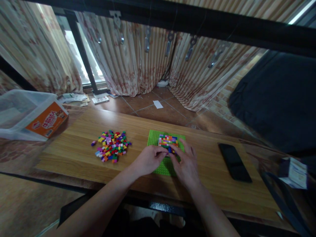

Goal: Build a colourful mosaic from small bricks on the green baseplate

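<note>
A green studded baseplate [154,135] lies on the wooden table, carrying a block of multicoloured toy bricks [168,140] packed in rows. At the near side of that block my left hand [150,160] is closed, thumb and forefinger pinched at a small purple brick [167,153]. From the right, my right hand [187,164] reaches over the plate, its thumb and forefinger around a dark blue brick [170,149] and its other fingers resting by the block's right edge. The fingertips of both hands nearly meet and cover part of the bricks.
A pile of loose toy bricks [112,144] is on the table's left half. A black phone [234,162] lies at the right. Beyond the left end stands a clear plastic tub [27,98] with an orange label. Papers [74,97] and curtains [138,65] are behind the table.
</note>
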Demonstrator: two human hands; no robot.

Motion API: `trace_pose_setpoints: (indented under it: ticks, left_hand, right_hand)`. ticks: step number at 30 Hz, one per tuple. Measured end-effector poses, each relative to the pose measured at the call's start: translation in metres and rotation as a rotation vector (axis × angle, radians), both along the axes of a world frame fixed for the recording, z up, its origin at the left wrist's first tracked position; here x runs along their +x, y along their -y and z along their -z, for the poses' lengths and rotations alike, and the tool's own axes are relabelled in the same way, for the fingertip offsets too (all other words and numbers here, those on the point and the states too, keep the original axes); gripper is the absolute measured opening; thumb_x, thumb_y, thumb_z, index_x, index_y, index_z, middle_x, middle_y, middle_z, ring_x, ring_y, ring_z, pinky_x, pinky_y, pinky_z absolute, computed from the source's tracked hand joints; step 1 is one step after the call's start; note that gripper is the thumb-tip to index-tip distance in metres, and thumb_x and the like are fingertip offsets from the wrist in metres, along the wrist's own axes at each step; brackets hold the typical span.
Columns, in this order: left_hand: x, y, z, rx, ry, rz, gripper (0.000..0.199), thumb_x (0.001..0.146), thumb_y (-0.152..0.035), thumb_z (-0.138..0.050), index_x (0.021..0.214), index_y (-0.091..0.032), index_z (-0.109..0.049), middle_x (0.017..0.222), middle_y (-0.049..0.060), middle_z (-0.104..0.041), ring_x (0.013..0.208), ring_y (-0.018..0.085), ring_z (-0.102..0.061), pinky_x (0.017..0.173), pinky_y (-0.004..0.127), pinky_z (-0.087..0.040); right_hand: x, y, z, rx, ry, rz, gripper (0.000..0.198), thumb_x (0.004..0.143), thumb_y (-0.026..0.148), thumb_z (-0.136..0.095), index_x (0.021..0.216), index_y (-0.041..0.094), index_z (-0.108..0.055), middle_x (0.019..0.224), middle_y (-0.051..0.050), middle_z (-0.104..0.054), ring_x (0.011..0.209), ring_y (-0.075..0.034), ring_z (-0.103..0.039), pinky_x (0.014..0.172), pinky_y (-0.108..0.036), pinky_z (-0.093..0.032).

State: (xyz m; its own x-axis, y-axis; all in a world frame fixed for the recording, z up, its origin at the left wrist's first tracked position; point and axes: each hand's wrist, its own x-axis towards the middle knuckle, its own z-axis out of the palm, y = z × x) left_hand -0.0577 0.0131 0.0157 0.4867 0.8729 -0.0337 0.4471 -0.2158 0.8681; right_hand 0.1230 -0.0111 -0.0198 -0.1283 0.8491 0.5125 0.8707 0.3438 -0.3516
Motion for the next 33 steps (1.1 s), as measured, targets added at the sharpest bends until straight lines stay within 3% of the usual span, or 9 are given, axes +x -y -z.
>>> trace_pose_setpoints:
  ticks: [7,14,21,33]
  left_hand:
    - [0.0,0.001,0.002,-0.003,0.037,-0.014,0.033,0.092,-0.025,-0.045,0.102,-0.018,-0.076,0.088,0.002,-0.074,0.076,0.015,-0.062,0.07,0.023,-0.046]
    - [-0.001,0.001,0.001,-0.008,0.044,-0.022,0.033,0.091,-0.024,-0.044,0.098,-0.016,-0.076,0.082,0.001,-0.072,0.073,0.015,-0.06,0.067,0.022,-0.046]
    - [-0.001,0.001,0.001,-0.012,0.052,-0.028,0.032,0.091,-0.023,-0.046,0.104,-0.018,-0.075,0.09,0.001,-0.075,0.079,0.015,-0.064,0.074,0.024,-0.049]
    - [0.0,0.003,0.001,0.009,-0.002,-0.024,0.033,0.092,-0.025,-0.045,0.108,-0.018,-0.074,0.097,0.003,-0.076,0.082,0.017,-0.067,0.079,0.026,-0.052]
  right_hand:
    - [-0.002,-0.002,0.001,0.069,-0.079,-0.007,0.017,0.09,0.031,-0.06,0.096,0.025,-0.075,0.127,-0.009,-0.059,0.114,-0.027,-0.052,0.095,-0.047,-0.047]
    - [-0.01,0.0,0.001,0.106,-0.081,0.03,0.012,0.087,0.027,-0.064,0.09,0.023,-0.075,0.126,-0.008,-0.063,0.111,-0.027,-0.053,0.095,-0.046,-0.046]
    - [-0.011,0.003,-0.001,0.039,-0.11,0.07,0.013,0.086,0.03,-0.064,0.091,0.024,-0.074,0.127,-0.009,-0.062,0.113,-0.028,-0.054,0.095,-0.049,-0.045]
    - [-0.009,-0.002,-0.001,-0.072,-0.34,0.117,0.018,0.081,0.038,-0.068,0.089,0.022,-0.071,0.12,-0.01,-0.062,0.111,-0.028,-0.058,0.099,-0.049,-0.044]
